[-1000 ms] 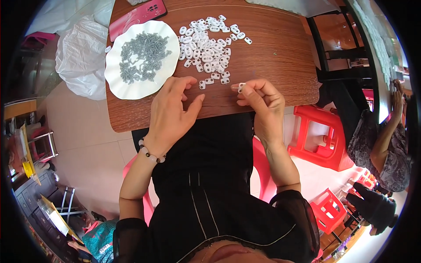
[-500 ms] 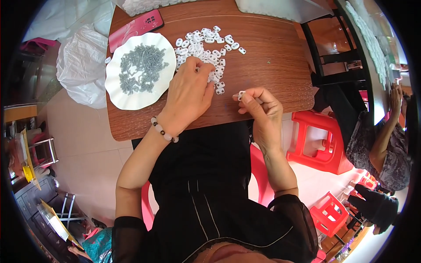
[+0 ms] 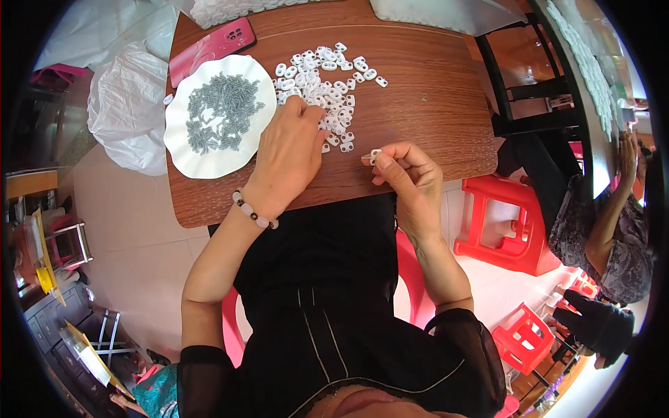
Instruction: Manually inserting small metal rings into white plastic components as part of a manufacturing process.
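A loose heap of small white plastic pieces with two holes (image 3: pixel 338 97) lies on the brown table (image 3: pixel 425 76). My left hand (image 3: pixel 289 150) is at the near left side of the heap, back up, its fingers curled down and closed; their tips, and anything between them, are hidden. To the right, over the table's near edge, my right hand (image 3: pixel 416 184) pinches one white two-hole piece (image 3: pixel 375 155) between thumb and forefinger. Left of my left hand, a white wavy-rimmed plate (image 3: pixel 182 157) bears many tiny grey, spring-like rods (image 3: pixel 226 104).
A pink phone (image 3: pixel 209 50) lies behind the plate. Crumpled clear plastic (image 3: pixel 125 111) hangs at the table's left side. Translucent containers (image 3: pixel 446 15) stand along the far edge. Red stools (image 3: pixel 509 223) and another person (image 3: pixel 599 237) are at the right.
My left hand has drawn slightly left and nearer, along the heap's edge. My right hand, still pinching the white piece, has shifted a little left. The whole view has moved slightly.
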The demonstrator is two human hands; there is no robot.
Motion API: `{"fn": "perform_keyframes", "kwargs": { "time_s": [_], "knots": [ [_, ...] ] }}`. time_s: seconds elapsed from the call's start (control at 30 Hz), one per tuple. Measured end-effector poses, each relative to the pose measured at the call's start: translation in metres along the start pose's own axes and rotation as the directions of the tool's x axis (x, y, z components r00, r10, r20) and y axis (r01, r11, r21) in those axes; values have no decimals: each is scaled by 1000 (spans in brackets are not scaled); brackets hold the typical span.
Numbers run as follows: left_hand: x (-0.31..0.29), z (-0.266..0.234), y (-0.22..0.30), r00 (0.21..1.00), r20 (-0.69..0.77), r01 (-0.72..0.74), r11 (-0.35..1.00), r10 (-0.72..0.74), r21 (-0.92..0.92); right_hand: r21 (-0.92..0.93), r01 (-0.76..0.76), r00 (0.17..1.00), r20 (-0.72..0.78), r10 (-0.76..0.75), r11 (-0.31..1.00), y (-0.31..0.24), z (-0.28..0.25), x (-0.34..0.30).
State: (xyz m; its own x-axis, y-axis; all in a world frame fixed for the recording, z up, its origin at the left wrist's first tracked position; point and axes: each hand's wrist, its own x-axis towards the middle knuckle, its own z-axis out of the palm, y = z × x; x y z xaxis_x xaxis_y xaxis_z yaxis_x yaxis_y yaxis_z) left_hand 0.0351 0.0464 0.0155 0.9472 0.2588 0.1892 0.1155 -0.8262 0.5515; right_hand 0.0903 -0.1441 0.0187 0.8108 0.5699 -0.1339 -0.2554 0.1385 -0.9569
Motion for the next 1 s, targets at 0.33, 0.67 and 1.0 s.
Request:
{"fn": "perform_keyframes", "kwargs": {
  "time_s": [0.33, 0.67, 1.0],
  "knots": [
    [-2, 0, -5, 999, -29, -34, 999, 33, -5, -12, -9, 1000, 13, 9, 1000, 2, 2, 0],
    [0, 2, -9, 993, -95, 47, 979, -67, -200, -12, -17, 1000, 5, 17, 1000, 4, 3, 1],
    [8, -9, -9, 934, 292, 358, 515, -207, -779, -8, -26, 999, -33, 26, 1000, 2, 6, 1]
  ]
}}
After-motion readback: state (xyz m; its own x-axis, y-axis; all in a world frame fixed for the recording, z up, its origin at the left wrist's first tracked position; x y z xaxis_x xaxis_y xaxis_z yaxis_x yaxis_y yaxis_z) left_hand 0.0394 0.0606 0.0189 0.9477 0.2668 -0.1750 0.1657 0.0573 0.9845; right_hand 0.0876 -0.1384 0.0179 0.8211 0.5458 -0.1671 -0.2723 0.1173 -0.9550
